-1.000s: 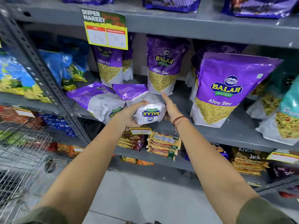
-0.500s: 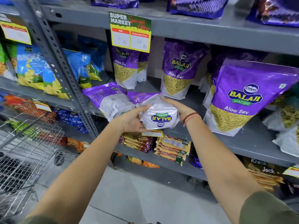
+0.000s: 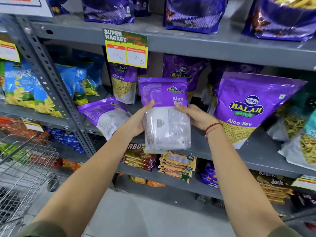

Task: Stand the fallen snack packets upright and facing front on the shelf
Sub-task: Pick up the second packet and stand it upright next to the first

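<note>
A purple and white Aloo Sev packet (image 3: 166, 120) is held upright in front of the grey middle shelf (image 3: 201, 147), its printed back side towards me. My left hand (image 3: 136, 121) grips its left edge and my right hand (image 3: 199, 118) grips its right edge. A second purple packet (image 3: 104, 115) lies fallen and tilted on the shelf just left of my left hand. A large Aloo Sev packet (image 3: 246, 108) stands upright facing front to the right. Further upright packets (image 3: 124, 82) stand at the back of the shelf.
A price sign (image 3: 126, 48) hangs from the upper shelf edge. Blue snack bags (image 3: 29, 89) fill the left bay beyond a perforated steel upright (image 3: 56, 84). Biscuit packs (image 3: 177, 165) sit on the lower shelf. A wire trolley (image 3: 22, 171) stands at lower left.
Both hands have lifted the packet off the shelf and turned it from lying on its side to upright. The camera has moved closer to the shelf.
</note>
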`<state>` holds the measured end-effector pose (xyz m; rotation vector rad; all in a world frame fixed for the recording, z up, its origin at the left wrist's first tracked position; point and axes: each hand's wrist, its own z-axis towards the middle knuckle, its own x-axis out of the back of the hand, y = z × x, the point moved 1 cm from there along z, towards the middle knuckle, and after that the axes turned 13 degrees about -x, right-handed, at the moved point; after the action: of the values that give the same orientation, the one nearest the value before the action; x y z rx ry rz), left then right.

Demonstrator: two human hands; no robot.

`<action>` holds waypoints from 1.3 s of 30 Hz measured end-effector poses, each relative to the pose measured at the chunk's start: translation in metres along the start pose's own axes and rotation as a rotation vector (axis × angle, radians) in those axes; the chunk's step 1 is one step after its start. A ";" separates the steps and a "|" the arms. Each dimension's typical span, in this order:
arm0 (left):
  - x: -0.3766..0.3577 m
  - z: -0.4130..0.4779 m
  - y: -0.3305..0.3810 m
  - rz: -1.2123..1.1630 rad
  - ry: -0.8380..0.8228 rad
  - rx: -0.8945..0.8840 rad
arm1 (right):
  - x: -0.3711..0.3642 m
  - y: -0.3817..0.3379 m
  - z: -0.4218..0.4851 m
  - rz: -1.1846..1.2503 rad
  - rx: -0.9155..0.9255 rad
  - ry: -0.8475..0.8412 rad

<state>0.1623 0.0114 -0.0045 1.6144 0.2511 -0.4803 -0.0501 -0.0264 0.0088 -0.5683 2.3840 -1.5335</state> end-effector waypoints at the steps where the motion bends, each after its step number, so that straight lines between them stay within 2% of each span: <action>1: 0.000 0.003 0.001 0.032 0.017 -0.038 | 0.000 -0.001 0.001 -0.036 0.017 0.023; 4: -0.001 0.014 0.009 0.135 0.067 -0.174 | -0.001 -0.003 0.006 -0.031 0.127 0.078; 14: -0.021 0.039 0.069 0.447 0.073 -0.553 | 0.014 -0.049 0.000 0.433 0.563 0.328; 23: -0.010 0.054 0.081 0.334 0.111 -0.529 | 0.008 -0.076 -0.001 0.406 0.613 0.458; 27: -0.009 0.052 0.077 0.429 0.104 -0.546 | 0.012 -0.071 -0.002 0.402 0.593 0.468; 29: -0.004 0.046 0.064 0.497 0.139 -0.549 | 0.016 -0.053 0.002 0.421 0.535 0.474; 33: -0.006 0.013 0.020 0.627 0.497 -0.685 | 0.015 -0.028 0.007 0.381 0.438 0.389; 34: -0.010 0.002 0.000 0.688 0.521 -0.725 | 0.013 -0.019 0.010 0.350 0.411 0.381; 39: -0.038 -0.037 -0.092 0.887 0.396 -0.583 | -0.001 0.017 0.019 0.276 0.322 0.364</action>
<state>0.0945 0.0622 -0.0679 1.0777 -0.0506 0.5576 -0.0447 -0.0351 -0.0141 0.1148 2.2538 -1.9609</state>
